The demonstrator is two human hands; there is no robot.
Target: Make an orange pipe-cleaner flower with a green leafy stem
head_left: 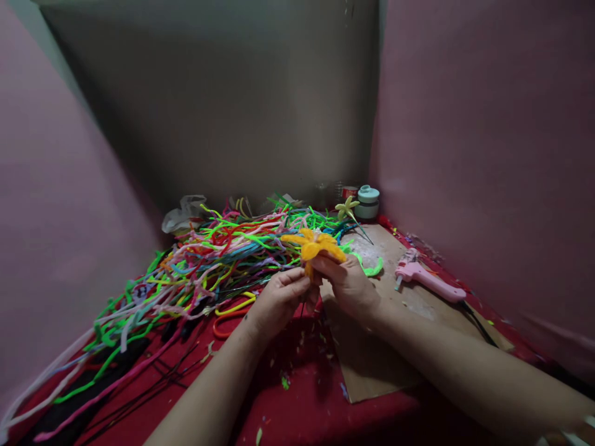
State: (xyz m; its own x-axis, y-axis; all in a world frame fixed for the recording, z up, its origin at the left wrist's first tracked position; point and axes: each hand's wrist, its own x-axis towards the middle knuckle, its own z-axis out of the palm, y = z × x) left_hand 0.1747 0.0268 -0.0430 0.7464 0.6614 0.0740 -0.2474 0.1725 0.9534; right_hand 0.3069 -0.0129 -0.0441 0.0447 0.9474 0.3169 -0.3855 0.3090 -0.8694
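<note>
both hands, left hand (279, 297) and right hand (346, 282), pinch orange flower (313, 243).

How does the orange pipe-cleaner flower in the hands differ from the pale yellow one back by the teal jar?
The orange flower is held up by the left hand and right hand; the pale yellow flower lies untouched beside the teal jar. The orange flower looks larger and vividly coloured; the pale yellow flower looks smaller and washed-out. Both have spread, fuzzy petals.

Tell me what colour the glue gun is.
Pink, seen in the head view: the glue gun lies on the cardboard.
</note>
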